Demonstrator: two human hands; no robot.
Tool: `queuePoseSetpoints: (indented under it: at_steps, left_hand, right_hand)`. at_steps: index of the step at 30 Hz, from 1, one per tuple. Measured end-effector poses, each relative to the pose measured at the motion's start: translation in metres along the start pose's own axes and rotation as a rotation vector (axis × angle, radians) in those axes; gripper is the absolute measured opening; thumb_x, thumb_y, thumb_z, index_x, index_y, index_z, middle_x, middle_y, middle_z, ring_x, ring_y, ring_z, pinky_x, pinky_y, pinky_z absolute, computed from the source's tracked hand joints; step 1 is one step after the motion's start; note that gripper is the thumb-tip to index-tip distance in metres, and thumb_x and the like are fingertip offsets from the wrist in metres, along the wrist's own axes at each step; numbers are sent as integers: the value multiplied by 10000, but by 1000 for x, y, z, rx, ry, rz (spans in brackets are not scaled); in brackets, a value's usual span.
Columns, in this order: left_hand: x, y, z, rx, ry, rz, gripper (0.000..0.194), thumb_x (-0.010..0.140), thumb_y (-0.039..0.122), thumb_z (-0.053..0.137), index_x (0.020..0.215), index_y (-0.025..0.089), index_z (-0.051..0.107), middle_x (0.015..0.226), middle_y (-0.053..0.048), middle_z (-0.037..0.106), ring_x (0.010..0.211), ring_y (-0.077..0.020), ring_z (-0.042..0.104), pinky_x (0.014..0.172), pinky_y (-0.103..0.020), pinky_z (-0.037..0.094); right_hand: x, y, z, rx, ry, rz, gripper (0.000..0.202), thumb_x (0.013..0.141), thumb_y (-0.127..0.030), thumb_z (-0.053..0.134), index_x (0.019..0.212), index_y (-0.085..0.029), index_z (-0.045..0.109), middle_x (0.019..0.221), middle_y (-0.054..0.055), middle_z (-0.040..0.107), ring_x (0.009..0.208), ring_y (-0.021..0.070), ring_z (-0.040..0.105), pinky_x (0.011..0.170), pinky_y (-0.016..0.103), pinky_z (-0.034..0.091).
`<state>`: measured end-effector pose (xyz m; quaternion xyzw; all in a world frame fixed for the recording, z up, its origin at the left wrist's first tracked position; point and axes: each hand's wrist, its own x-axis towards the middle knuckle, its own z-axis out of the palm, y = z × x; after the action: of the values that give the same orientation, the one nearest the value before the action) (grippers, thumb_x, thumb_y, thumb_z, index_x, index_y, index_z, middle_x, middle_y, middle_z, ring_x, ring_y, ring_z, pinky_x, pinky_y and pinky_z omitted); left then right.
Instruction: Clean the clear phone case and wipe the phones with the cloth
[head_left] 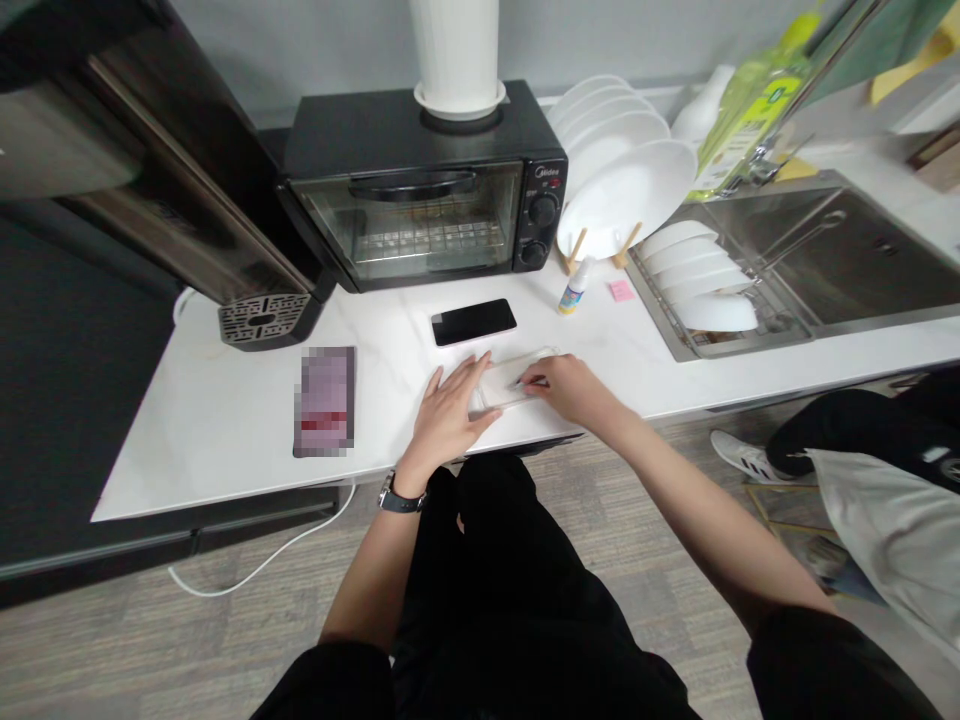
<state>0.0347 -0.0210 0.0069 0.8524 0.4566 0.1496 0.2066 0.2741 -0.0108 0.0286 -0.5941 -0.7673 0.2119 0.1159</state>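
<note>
A clear, thin rectangular phone case lies flat on the white counter, just in from its front edge. My left hand rests at its left end with fingers stretched out and apart, touching the case. Over its right half, my right hand is closed in a pinch; a small greyish tip shows at the fingertips, too small to name. Behind the case lies a black-screened phone. A small white bottle with a blue and yellow label stands to the right.
A toaster oven stands behind, beside white plates in a rack. Right is a sink with bowls; left are a blurred-out packet and a drip-tray machine. Another person's shoe shows at right.
</note>
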Motion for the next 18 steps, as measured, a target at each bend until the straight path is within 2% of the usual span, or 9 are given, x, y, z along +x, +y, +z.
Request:
queuePoseSetpoints:
  at_steps: [2, 4, 7, 9, 11, 13, 15, 18]
  left_hand:
    - [0, 0, 0, 9, -7, 3, 848, 1010, 459, 595, 1705, 307, 134, 1688, -47, 448, 1625, -239, 306, 1347, -540, 149]
    - [1, -1, 0, 9, -16, 1, 836, 1011, 452, 592, 1703, 305, 146, 1693, -49, 439, 1625, -241, 305, 1347, -547, 142]
    - [2, -2, 0, -2, -28, -8, 835, 1009, 437, 594, 1703, 304, 150, 1702, -53, 422, 1624, -242, 310, 1345, -557, 140]
    - [1, -1, 0, -9, -28, -18, 842, 1006, 429, 601, 1704, 305, 147, 1696, -54, 432, 1623, -242, 311, 1346, -554, 141]
    - [0, 0, 0, -16, -26, -23, 859, 1000, 432, 614, 1705, 303, 141, 1683, -55, 454, 1627, -240, 301, 1350, -547, 134]
    - [-1, 1, 0, -16, -26, -18, 875, 996, 444, 624, 1706, 302, 133, 1674, -51, 470, 1632, -238, 288, 1352, -546, 123]
    - [0, 2, -1, -14, -30, -15, 877, 997, 457, 622, 1706, 305, 128, 1674, -47, 471, 1634, -241, 283, 1352, -552, 120]
    - [1, 1, -1, -16, -39, -23, 865, 1002, 462, 609, 1706, 311, 130, 1669, -46, 477, 1632, -251, 288, 1348, -565, 126]
  right_hand:
    - [4, 11, -11, -154, 54, 94, 144, 953, -112, 695, 989, -176, 819, 978, 113, 811, 902, 253, 749, 829, 332, 517]
    - [10, 9, -11, -214, 127, 105, 170, 981, -112, 651, 1036, -143, 809, 1024, 144, 796, 922, 259, 742, 835, 334, 510]
    - [12, -15, 11, -79, 180, -12, 174, 1012, -140, 637, 1096, -144, 790, 1099, 133, 782, 992, 236, 734, 885, 312, 503]
    - [6, -31, 26, 53, 144, -109, 148, 1008, -154, 662, 1078, -174, 791, 1107, 99, 786, 1018, 217, 734, 907, 298, 499]
    - [-2, -35, 29, 140, 74, -139, 118, 987, -158, 699, 1026, -205, 800, 1084, 66, 798, 996, 208, 741, 891, 293, 500]
    - [-7, -26, 21, 146, 13, -74, 104, 956, -153, 735, 986, -220, 808, 1042, 51, 811, 956, 215, 748, 858, 299, 503]
    - [-6, -12, 7, 58, 7, 32, 109, 937, -136, 742, 972, -209, 816, 1001, 68, 815, 926, 238, 748, 832, 316, 503]
    - [5, -3, -2, -126, 114, 117, 159, 976, -130, 663, 1004, -159, 816, 1005, 134, 798, 916, 266, 736, 822, 340, 501]
